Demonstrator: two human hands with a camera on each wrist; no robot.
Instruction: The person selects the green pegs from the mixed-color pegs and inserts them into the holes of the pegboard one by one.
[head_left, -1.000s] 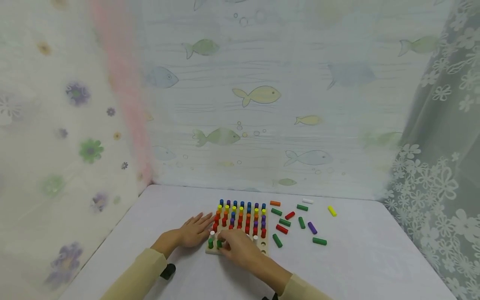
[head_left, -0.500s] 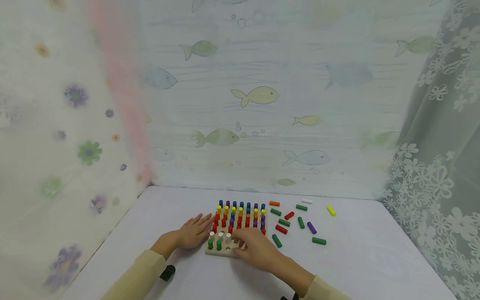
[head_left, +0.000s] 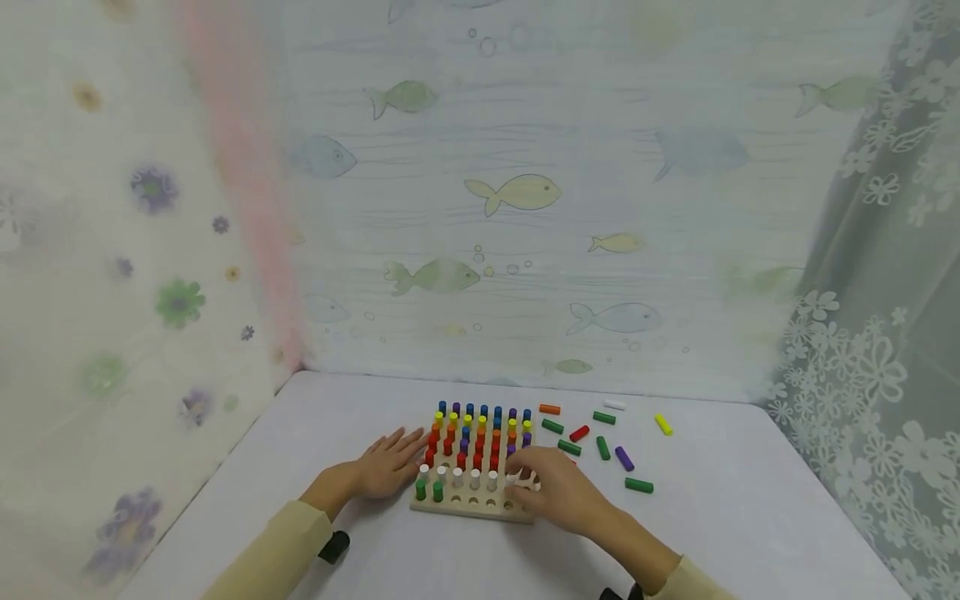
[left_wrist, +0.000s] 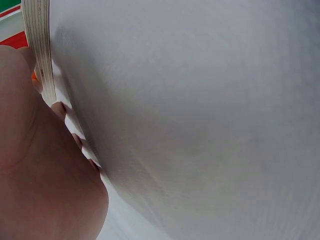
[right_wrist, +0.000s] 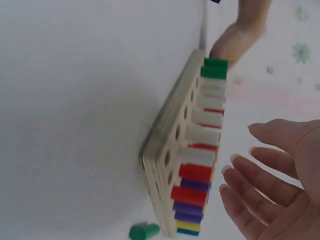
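Note:
A wooden pegboard (head_left: 472,512) lies on the table, filled with rows of coloured pegs. Two green pegs (head_left: 438,492) stand at the left end of its front row, with round holes to their right. Behind them runs a row of white pegs (head_left: 476,479). My left hand (head_left: 392,464) rests flat on the table, its fingers against the board's left edge. Above the board's right end hovers my right hand (head_left: 558,492). The right wrist view shows that hand's fingers (right_wrist: 267,182) loosely bent and apart, with nothing between them, beside the red pegs (right_wrist: 195,173).
Loose pegs lie scattered right of the board: several green, such as one green peg (head_left: 639,485), plus a purple peg (head_left: 625,458), a red peg (head_left: 579,433), an orange peg (head_left: 550,409), a white peg (head_left: 614,405) and a yellow peg (head_left: 663,425). Patterned cloth walls surround the table.
My right hand has left the second green peg in the front row and moved right across the board to its right end. The left hand has stayed in place.

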